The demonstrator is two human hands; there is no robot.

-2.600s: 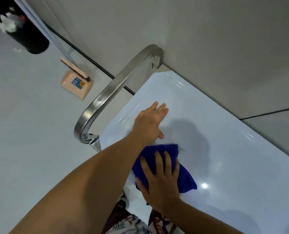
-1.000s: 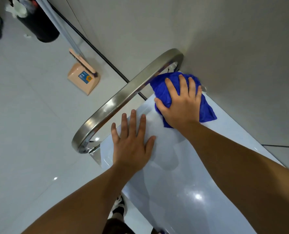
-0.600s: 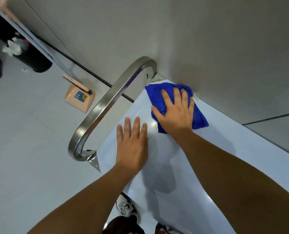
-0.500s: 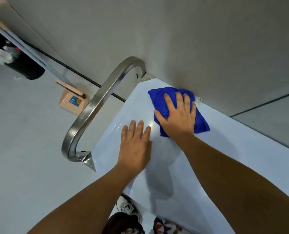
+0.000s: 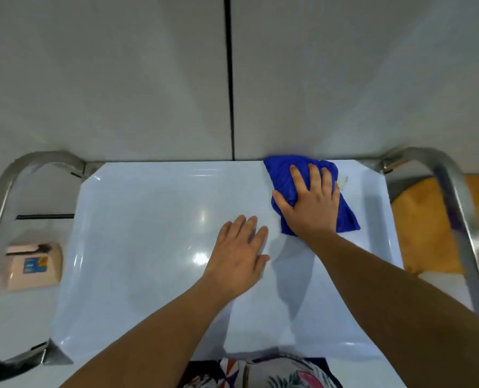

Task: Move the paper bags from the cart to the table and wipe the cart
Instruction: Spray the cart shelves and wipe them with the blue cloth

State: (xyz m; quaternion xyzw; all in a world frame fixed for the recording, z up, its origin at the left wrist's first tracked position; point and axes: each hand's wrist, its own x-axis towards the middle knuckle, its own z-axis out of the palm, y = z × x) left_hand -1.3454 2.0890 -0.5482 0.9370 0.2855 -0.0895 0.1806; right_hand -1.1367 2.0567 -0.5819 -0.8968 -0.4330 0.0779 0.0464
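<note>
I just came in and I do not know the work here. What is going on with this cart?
A person is wiping the cart's white top tray. The right hand presses a blue cloth flat on the tray at its far right corner, next to the wall. The left hand rests flat near the middle of the tray and holds nothing. No paper bags show on the tray in this view, so the wiping step seems under way.

A peach dustpan [image 5: 32,266] is lying on the floor [image 5: 14,317] at left. A black seam [image 5: 229,79] is running down the grey wall [image 5: 120,79].
</note>
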